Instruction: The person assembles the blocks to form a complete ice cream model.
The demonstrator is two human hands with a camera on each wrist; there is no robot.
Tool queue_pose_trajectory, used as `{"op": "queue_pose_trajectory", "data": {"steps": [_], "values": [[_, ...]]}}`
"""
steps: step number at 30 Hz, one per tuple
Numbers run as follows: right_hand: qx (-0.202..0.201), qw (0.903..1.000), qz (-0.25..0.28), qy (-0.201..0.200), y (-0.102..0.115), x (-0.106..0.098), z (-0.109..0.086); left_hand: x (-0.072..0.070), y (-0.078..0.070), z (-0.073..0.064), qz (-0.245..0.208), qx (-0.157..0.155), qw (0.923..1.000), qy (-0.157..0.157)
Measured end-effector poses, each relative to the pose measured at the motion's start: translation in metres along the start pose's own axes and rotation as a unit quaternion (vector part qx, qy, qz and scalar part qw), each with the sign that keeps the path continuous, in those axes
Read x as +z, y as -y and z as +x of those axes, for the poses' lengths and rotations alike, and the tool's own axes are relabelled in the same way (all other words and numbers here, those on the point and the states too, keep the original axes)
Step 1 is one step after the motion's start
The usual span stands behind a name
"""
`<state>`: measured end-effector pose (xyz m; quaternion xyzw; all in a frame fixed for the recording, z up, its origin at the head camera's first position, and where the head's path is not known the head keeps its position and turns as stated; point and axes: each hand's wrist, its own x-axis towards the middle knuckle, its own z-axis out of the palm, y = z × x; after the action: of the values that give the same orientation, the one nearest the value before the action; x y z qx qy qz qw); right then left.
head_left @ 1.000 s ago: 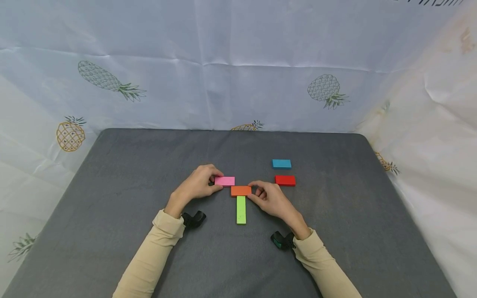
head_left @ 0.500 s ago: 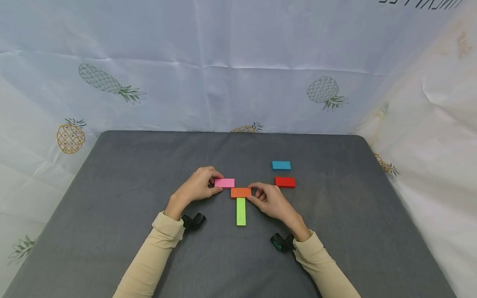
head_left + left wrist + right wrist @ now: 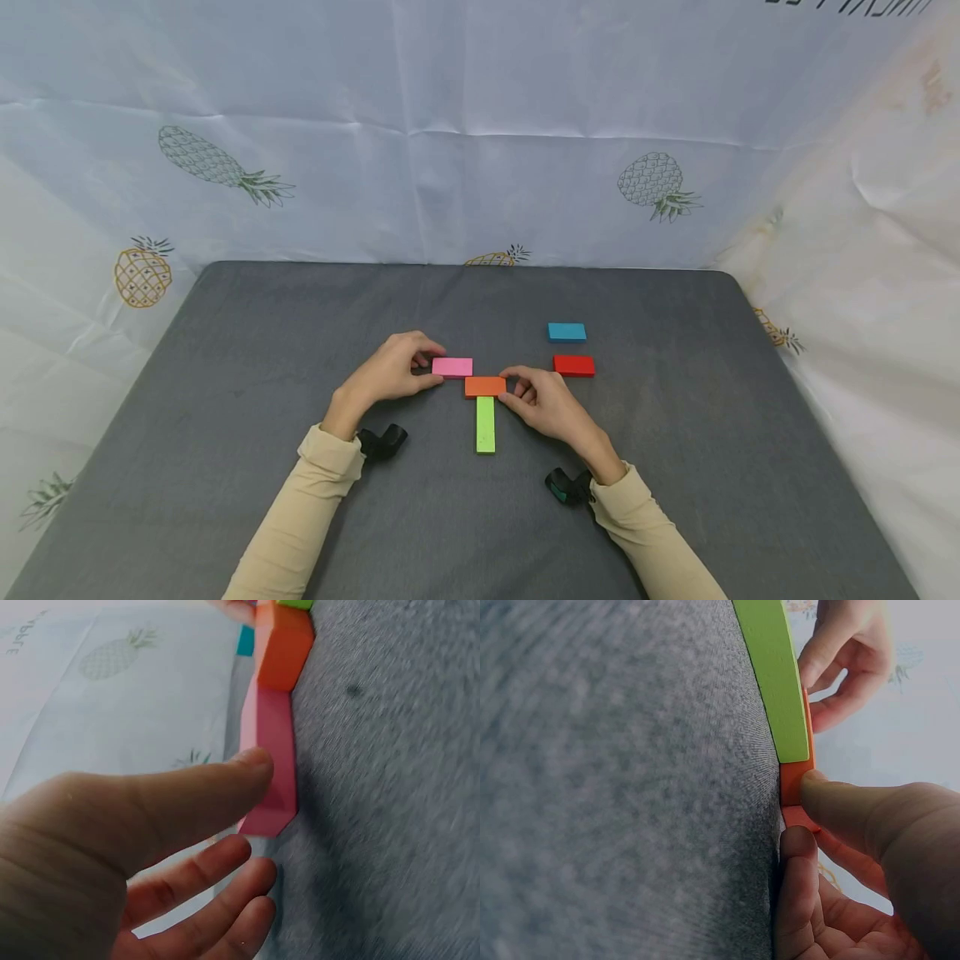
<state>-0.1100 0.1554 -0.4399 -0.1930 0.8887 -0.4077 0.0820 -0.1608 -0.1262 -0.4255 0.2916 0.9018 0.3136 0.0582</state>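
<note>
My left hand (image 3: 397, 367) is at the left end of the pink block (image 3: 453, 367); in the head view its thumb and forefinger stand slightly parted around that end. The left wrist view has the thumb (image 3: 247, 776) in front of the pink block, with other fingers off it. With thumb and forefinger, my right hand (image 3: 547, 404) pinches the right end of the orange block (image 3: 485, 387). The orange block's far left corner meets the pink block's near right corner. A lime green block (image 3: 485, 425) lies lengthwise towards me, its far end against the orange block.
Right of the hands, a red block (image 3: 573, 366) lies on the grey cloth-covered table (image 3: 675, 400), with a blue block (image 3: 566, 332) beyond it. A pineapple-print curtain (image 3: 525, 192) hangs behind the table's far edge.
My left hand has loosened its pinch on the pink block and shifted slightly left. The right hand and the blocks stay where they were.
</note>
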Motion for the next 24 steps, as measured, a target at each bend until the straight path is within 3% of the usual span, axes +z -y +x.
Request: {"op": "queue_pose_trajectory", "data": {"steps": [9,24], "values": [[-0.002,1.0,0.006,0.001,0.0012,-0.0011,-0.0005,-0.0076,0.0032,-0.0036,-0.009,0.005,0.9999,0.003],[-0.006,0.9999,0.006,-0.006,-0.0015,-0.0001,-0.001,-0.0055,-0.0022,-0.0022,0.005,0.004,0.9999,0.014]]}}
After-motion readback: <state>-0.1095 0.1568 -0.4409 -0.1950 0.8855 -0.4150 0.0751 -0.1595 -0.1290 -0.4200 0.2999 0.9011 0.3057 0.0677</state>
